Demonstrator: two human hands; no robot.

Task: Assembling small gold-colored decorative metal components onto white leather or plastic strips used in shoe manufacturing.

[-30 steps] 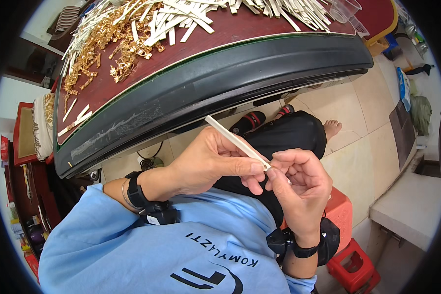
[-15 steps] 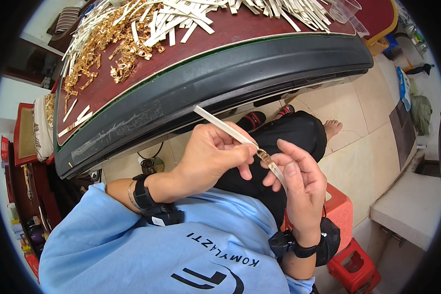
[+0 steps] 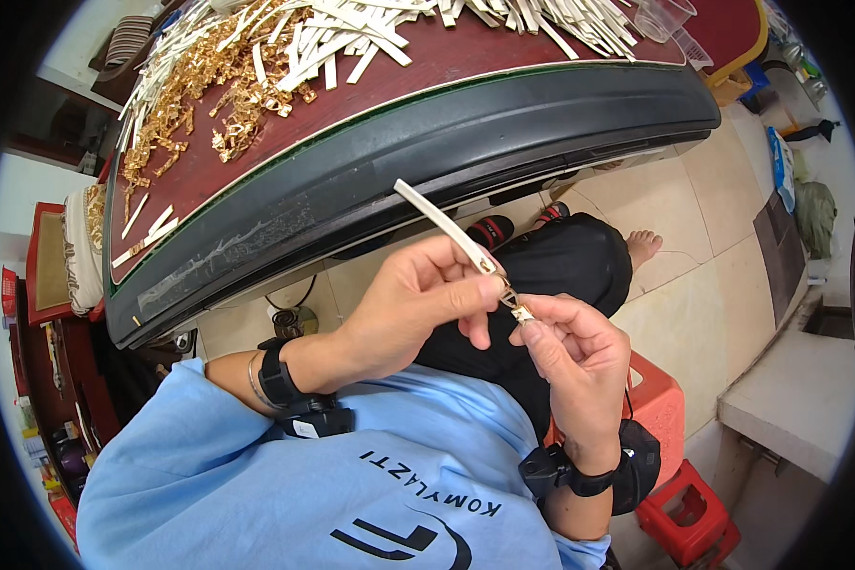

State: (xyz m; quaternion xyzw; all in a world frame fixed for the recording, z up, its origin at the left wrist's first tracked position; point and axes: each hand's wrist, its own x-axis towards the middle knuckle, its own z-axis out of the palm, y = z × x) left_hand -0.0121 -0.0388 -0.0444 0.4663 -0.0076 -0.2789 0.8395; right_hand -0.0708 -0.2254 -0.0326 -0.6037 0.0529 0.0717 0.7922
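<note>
Between thumb and fingers, my left hand (image 3: 423,296) pinches a narrow white strap (image 3: 439,220) whose free end points up and away to the left. Gold metal fittings (image 3: 508,293) hang off the strap's near end, bridging the gap between my two hands. My right hand (image 3: 579,356) is closed on a small gold clasp (image 3: 522,313) at the other end of those fittings, with thumb tip and forefinger pressed on it. Whatever lies behind the right fingers is hidden. Both hands are above my lap, in front of the table edge.
Ahead stands a dark red table (image 3: 446,47) with a thick black edge (image 3: 399,133). On it lie a heap of white strips (image 3: 361,33), a pile of gold metal pieces (image 3: 233,104) and a clear plastic cup (image 3: 665,19). Red plastic stools (image 3: 657,418) stand at my right.
The strap in my left hand has swung to a steeper angle. My right thumb and forefinger have shifted onto the gold clasp, and the white strip seen along the right fingers is now hidden.
</note>
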